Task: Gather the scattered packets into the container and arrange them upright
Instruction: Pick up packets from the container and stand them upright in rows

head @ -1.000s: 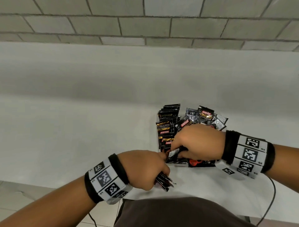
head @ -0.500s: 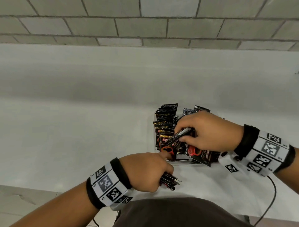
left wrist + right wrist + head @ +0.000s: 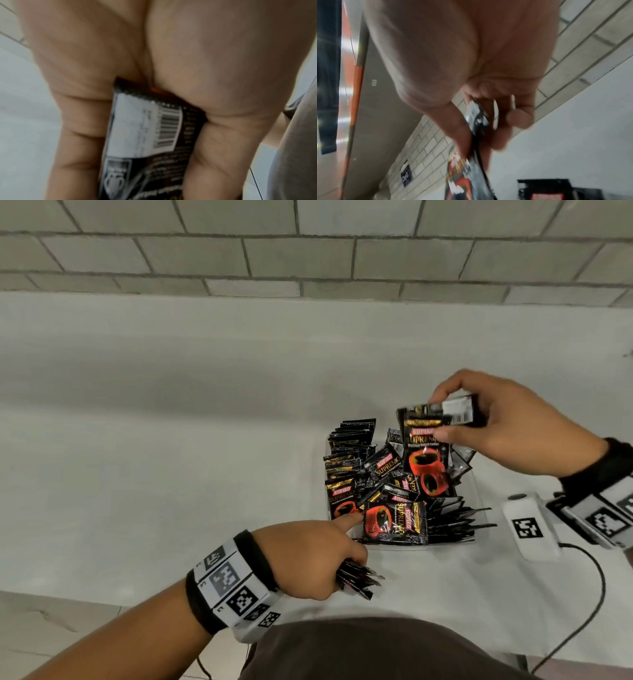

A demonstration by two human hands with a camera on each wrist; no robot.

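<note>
A clear container (image 3: 478, 491) on the white table holds several black coffee packets (image 3: 349, 460), some upright in a row at its left, others lying jumbled. My right hand (image 3: 493, 422) is raised above the container and pinches a few packets (image 3: 426, 453) by their top edge, so they hang down; the right wrist view shows the held packets (image 3: 476, 155) between thumb and fingers. My left hand (image 3: 308, 556) near the table's front edge grips a bundle of packets (image 3: 358, 578), index finger stretched out to touch a packet (image 3: 394, 522) lying flat in the container. The gripped bundle (image 3: 145, 142) fills the left wrist view.
A white tagged device (image 3: 529, 525) with a black cable (image 3: 596, 587) lies on the table right of the container. A grey brick wall (image 3: 308, 251) rises behind the table. The table's front edge (image 3: 102, 601) runs just below my left wrist.
My right hand has risen out of the container, up and to the right, lifting a few packets. My left hand kept its bundle and stretched its index finger to the container.
</note>
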